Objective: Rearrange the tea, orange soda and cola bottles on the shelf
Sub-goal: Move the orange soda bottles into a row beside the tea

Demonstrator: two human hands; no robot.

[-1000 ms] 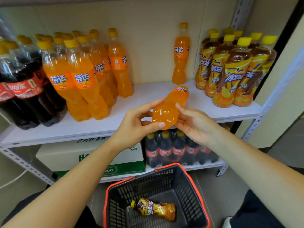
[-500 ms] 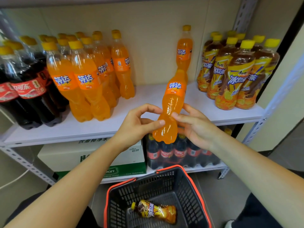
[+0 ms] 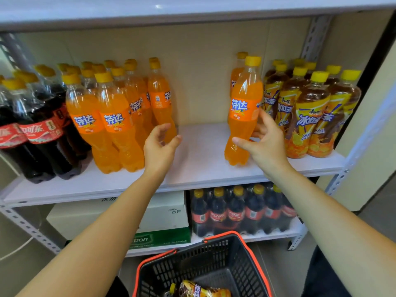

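White shelf board (image 3: 199,146), beige back panel. Orange soda bottle (image 3: 244,108) upright on board, right of centre: yellow cap, orange label with blue script, pinched waist. Just beside tea bottles (image 3: 310,116) on its right, in front of second orange bottle (image 3: 235,76). Right hand (image 3: 265,144) wraps bottle's lower waist, thumb on front, fingers curled round far side. Left hand (image 3: 158,148) apart from it, fingers loosely curled, holding nothing, in front of orange soda group (image 3: 111,125). Cola bottles (image 3: 38,133) at far left.
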